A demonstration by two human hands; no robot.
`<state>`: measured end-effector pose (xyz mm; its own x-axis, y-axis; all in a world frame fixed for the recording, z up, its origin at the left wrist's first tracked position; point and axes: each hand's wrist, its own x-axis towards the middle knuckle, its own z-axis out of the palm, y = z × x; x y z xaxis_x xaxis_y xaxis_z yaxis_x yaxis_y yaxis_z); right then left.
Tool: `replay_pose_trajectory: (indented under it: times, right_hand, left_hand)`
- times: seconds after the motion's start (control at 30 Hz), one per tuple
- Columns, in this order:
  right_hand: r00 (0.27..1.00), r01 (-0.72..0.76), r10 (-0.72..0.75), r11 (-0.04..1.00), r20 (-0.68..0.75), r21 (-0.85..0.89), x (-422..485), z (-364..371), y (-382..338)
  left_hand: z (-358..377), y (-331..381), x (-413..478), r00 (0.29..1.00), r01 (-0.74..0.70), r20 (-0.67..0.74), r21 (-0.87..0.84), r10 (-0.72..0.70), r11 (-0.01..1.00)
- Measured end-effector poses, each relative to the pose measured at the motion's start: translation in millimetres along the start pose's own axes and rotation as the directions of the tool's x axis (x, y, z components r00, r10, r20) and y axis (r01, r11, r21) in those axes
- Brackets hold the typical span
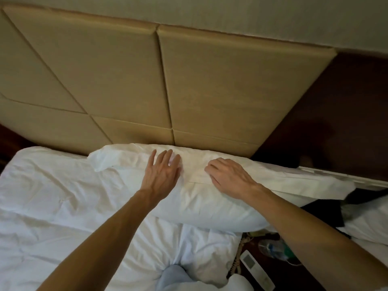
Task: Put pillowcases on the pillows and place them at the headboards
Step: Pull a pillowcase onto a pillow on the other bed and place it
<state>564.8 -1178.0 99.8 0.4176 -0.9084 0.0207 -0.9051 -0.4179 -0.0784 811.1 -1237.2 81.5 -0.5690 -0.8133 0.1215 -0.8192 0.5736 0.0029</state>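
A white pillow in its pillowcase point(201, 204) lies across the head of the bed, its far edge against the padded tan headboard point(126, 80). My left hand point(162, 173) rests flat on the pillow's top with fingers straight and spread. A little to the right, my right hand point(227, 177) presses on the pillow with fingers slightly bent; I cannot tell whether it pinches the fabric. The pillowcase's loose end point(105, 160) sticks out rumpled at the left.
A crumpled white duvet point(63, 206) covers the bed below and to the left. A dark wooden wall panel point(336, 112) stands right of the headboard. At lower right sits a nightstand with a remote point(256, 269), a coiled cord, a plastic bottle point(273, 247) and more white bedding point(369, 221).
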Motion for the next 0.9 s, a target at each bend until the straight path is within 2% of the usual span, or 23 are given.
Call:
replay_pose_trajectory:
  times: [0.1,0.2,0.33,0.47,0.57,0.63,0.77,0.87,0.9]
  right_hand:
    - [0.996,-0.08,0.083,0.995,0.041,-0.062,-41.4,-6.9,41.9]
    - [0.968,-0.184,0.196,0.979,0.159,-0.088,-88.7,-18.6,75.9]
    - [0.944,-0.287,0.304,0.948,0.126,-0.136,-140.1,-35.8,105.0]
    - [0.92,-0.359,0.373,0.925,0.118,-0.126,-174.3,-51.2,124.8]
    - [0.88,-0.425,0.434,0.901,0.193,-0.09,-194.7,-67.2,139.1]
    - [0.847,-0.473,0.48,0.877,0.228,-0.09,-209.0,-75.3,149.5]
    - [0.804,-0.567,0.587,0.804,0.09,-0.179,-231.3,-77.4,161.9]
    - [0.783,-0.619,0.621,0.774,-0.038,-0.133,-234.6,-78.2,157.0]
    - [0.771,-0.634,0.636,0.764,-0.023,-0.114,-234.2,-76.9,155.2]
  left_hand:
    - [-2.0,45.3,33.2,0.983,-0.168,0.042,-0.22,0.181,0.961]
    - [-0.7,98.0,60.9,0.943,-0.297,0.053,-0.317,0.33,0.901]
    - [-0.3,164.1,84.7,0.901,-0.38,0.057,-0.378,0.431,0.844]
    - [-7.7,216.8,96.2,0.858,-0.445,0.112,-0.322,0.501,0.835]
    - [-16.0,242.9,100.4,0.867,-0.425,0.151,-0.276,0.475,0.862]
    - [-22.3,255.3,100.8,0.895,-0.395,0.114,-0.243,0.431,0.886]
    - [-34.2,265.4,98.9,0.931,-0.352,0.032,-0.174,0.363,0.92]
    - [-38.2,264.5,98.0,0.973,-0.231,-0.035,-0.19,0.228,0.954]
    - [-38.6,266.9,96.8,0.981,-0.195,-0.042,-0.191,0.191,0.962]
